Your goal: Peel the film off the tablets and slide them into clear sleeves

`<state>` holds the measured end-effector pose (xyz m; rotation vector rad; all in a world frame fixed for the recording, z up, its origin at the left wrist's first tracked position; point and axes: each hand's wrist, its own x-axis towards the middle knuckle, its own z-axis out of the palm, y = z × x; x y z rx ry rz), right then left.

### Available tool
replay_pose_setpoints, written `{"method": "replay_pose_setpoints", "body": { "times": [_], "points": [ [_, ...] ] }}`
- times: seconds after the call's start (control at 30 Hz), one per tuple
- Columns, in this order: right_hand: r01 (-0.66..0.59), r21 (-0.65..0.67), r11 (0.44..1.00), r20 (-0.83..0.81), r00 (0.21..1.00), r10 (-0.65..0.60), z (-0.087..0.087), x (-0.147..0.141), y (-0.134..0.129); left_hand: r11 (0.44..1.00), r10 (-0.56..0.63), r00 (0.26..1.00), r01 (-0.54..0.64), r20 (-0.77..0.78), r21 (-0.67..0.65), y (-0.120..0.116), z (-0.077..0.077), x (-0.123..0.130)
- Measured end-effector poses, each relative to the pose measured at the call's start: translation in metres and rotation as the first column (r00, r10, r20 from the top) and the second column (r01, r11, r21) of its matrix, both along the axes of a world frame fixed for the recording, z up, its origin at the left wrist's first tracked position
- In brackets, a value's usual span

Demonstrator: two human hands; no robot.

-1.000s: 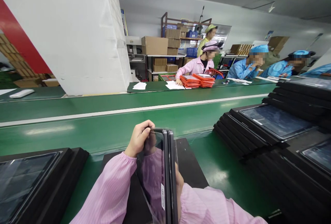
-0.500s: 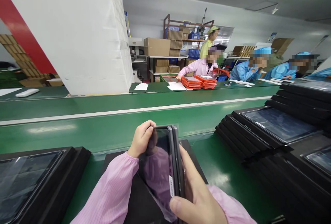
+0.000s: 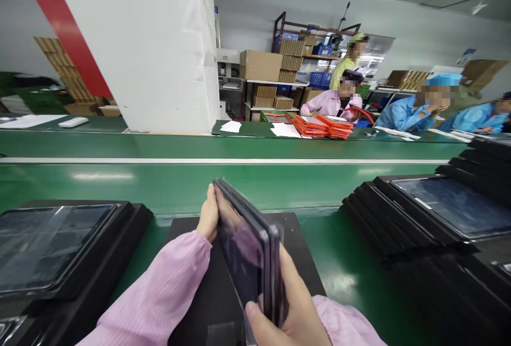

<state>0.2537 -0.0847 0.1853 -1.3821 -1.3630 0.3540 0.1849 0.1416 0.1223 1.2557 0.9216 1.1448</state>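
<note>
Two dark glossy tablets [image 3: 243, 250], pressed together in clear film, stand on edge between my hands. My left hand [image 3: 208, 214] grips their far left end, its fingers partly hidden behind them. At the near right end, my right hand [image 3: 293, 303] is wrapped round the pair, thumb on the left face and fingers on the right side. Beneath them lies a flat black foam tray [image 3: 293, 229] on the green surface.
Stacked black trays with tablets stand at right [image 3: 383, 223] and left [image 3: 131, 229]. Across the green belt [image 3: 179, 175] are a white pillar [image 3: 159, 48], red-orange bundles [image 3: 311, 126], papers [image 3: 285, 130] and several seated people, with one person in yellow behind.
The view has shifted left. The tablets have turned, their near right end now raised with the top edges slanting towards me; both hands still hold them.
</note>
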Motion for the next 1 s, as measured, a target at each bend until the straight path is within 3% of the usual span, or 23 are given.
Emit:
{"method": "replay_pose_setpoints", "body": {
  "times": [0.17,0.27,0.43,0.57,0.73,1.0],
  "points": [
    [0.021,0.07,0.997,0.073,0.997,-0.026,-0.021,-0.012,0.019,0.998,0.068,0.994,-0.067,0.085,-0.018,0.033,0.055,0.006],
    [-0.052,0.149,0.988,0.167,0.986,0.026,-0.033,-0.01,0.035,0.997,0.037,0.983,-0.048,0.177,0.063,0.047,0.069,0.012],
    [-0.135,0.117,0.984,0.269,0.958,0.099,-0.048,-0.003,0.053,0.989,-0.029,0.984,0.002,0.178,0.151,0.06,0.055,0.018],
    [-0.183,0.1,0.978,0.261,0.953,0.151,-0.052,-0.001,0.056,0.982,-0.075,0.982,0.042,0.173,0.187,0.062,0.05,0.016],
    [-0.227,0.095,0.969,0.185,0.961,0.207,-0.053,-0.002,0.054,0.96,-0.104,0.976,0.048,0.191,0.276,0.062,0.053,0.012],
    [-0.251,0.083,0.964,-0.013,0.967,0.253,-0.051,-0.003,0.055,0.967,-0.079,0.969,0.018,0.232,0.253,0.073,0.042,0.016]
  ]
}}
